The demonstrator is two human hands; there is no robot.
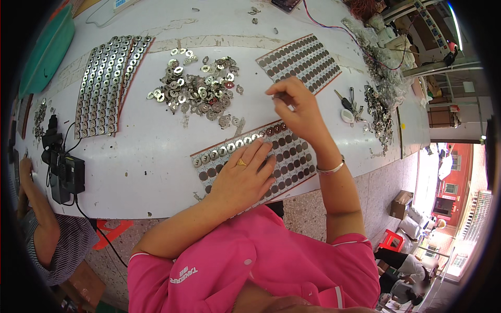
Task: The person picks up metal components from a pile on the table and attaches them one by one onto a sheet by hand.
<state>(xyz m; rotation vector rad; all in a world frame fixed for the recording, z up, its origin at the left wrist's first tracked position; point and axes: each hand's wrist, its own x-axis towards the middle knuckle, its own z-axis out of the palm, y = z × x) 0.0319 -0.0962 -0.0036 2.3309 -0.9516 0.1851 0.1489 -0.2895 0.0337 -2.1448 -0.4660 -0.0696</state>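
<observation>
My left hand (242, 177), with a ring on one finger, lies with its fingers stretched over a flat panel (292, 167) near the table's front edge. The panel carries rows of dark round discs. Along its far row sit shiny metal rings (223, 150), and my left fingertips touch that row. Above the panel's far right end my right hand (296, 107) is raised with its fingers curled in. Something greyish shows between thumb and fingers, too hidden to make out. Beyond the panel lies a loose heap of small metal rings (201, 91).
A second panel of dark discs (300, 62) lies at the far right; panels covered with rings (104, 86) lie at the left. Keys (350, 104) and another heap of metal parts (380, 112) are at the right. Black adapters (68, 172) and a green basin (49, 49) stand left, near another person's arm (39, 208).
</observation>
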